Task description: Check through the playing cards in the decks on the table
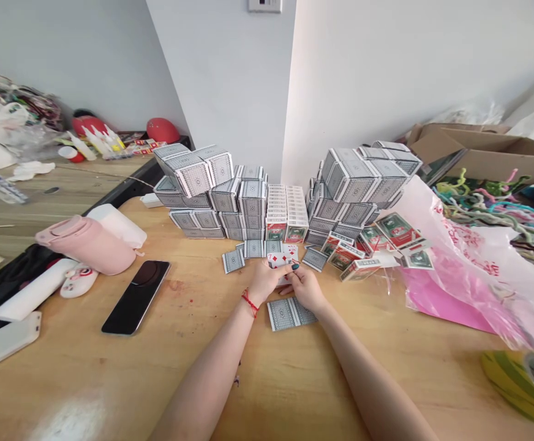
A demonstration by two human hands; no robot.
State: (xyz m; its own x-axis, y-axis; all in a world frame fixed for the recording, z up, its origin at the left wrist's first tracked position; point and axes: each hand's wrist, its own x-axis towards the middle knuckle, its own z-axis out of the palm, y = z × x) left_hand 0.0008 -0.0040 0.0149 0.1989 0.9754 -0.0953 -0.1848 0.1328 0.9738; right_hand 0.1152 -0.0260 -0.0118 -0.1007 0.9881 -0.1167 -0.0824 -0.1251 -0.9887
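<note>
Left hand (266, 282) and right hand (307, 288) grasp face-up cards (278, 258) between them, over the bench (129, 373). Face-down cards (282, 314) nearer the body; card stacks (252, 205) beyond; card boxes (346, 255) right of hands, phone (136, 299) left.

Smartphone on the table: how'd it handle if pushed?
The smartphone likely stays stiff: it's a thin, straight-edged slab. Lying flat, it should slide rather than tip or roll. Its screen shows reflections, so may feel slippery.
</note>
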